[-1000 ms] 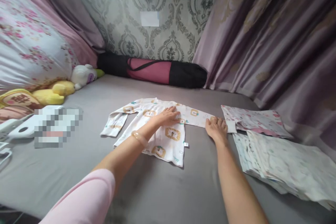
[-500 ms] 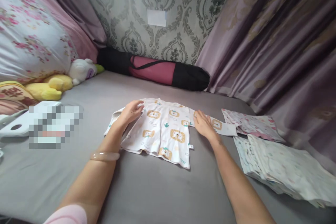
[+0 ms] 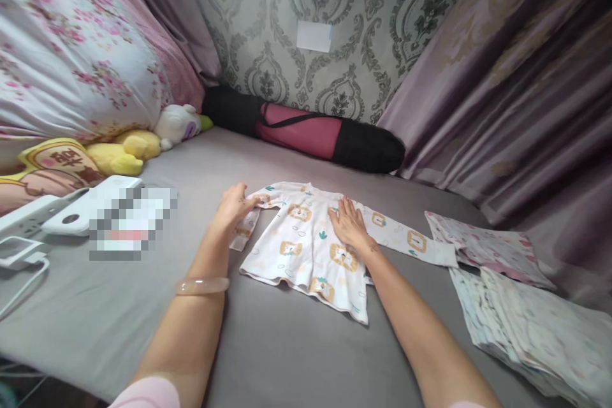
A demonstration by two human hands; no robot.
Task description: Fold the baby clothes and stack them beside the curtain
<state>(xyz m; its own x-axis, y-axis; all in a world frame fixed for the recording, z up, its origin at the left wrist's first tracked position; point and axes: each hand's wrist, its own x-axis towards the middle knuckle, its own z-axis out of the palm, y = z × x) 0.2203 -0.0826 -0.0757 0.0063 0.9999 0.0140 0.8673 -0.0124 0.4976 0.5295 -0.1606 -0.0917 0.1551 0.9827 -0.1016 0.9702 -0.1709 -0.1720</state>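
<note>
A small white long-sleeved shirt (image 3: 306, 236) with orange lion faces and green leaves lies spread on the grey sheet, its hem toward me. My right hand (image 3: 350, 224) rests flat on the chest area, fingers stretched out. At the bend of the left sleeve is my left hand (image 3: 236, 205), its fingers apart and one of them touching the fabric. That sleeve bends downward, partly behind the hand. The other sleeve (image 3: 415, 242) runs straight out to the right, its cuff by a pink-patterned folded garment (image 3: 488, 243).
Folded pale clothes (image 3: 545, 325) are stacked at right. A long black and maroon bag (image 3: 301, 131) lies along the wall. Plush toys (image 3: 179, 125), a white power strip (image 3: 29, 217), a white device (image 3: 95, 204) and a blurred-out item occupy the left. Curtains (image 3: 478, 76) hang at right.
My right hand has moved left from the right sleeve onto the shirt's chest. The left hand has shifted outward to the left sleeve's bend. The view has turned slightly left.
</note>
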